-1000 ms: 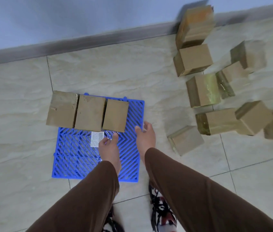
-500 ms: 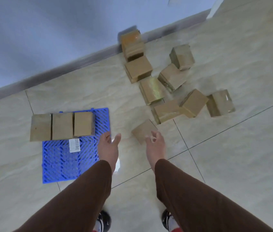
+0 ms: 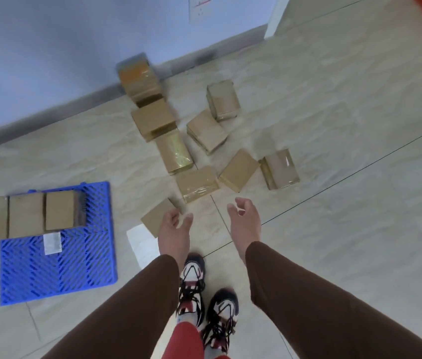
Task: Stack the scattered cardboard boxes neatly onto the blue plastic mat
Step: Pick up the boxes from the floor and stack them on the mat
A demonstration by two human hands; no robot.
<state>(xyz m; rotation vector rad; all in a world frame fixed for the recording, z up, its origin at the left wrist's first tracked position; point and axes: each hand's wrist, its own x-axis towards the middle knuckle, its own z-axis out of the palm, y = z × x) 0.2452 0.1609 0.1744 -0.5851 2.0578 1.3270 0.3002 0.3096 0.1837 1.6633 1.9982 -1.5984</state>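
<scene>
- Both hands reach out empty over the tiled floor: left hand (image 3: 173,233) with fingers loosely spread just over the nearest box (image 3: 156,216), right hand (image 3: 245,221) relaxed, fingers slightly curled.
- Best practice here: grip that flat-faced carton by opposite sides, keeping it level.
- At left, three boxes (image 3: 26,216) sit in a row on the ribbed blue mat (image 3: 57,270).
- Beyond, taped brown scattered boxes (image 3: 204,130) lie toward the wall.

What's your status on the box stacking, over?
Left hand and right hand open, empty. Three boxes in a row on the blue mat; nearest loose box just ahead of the left hand. Nothing in the way.
</scene>
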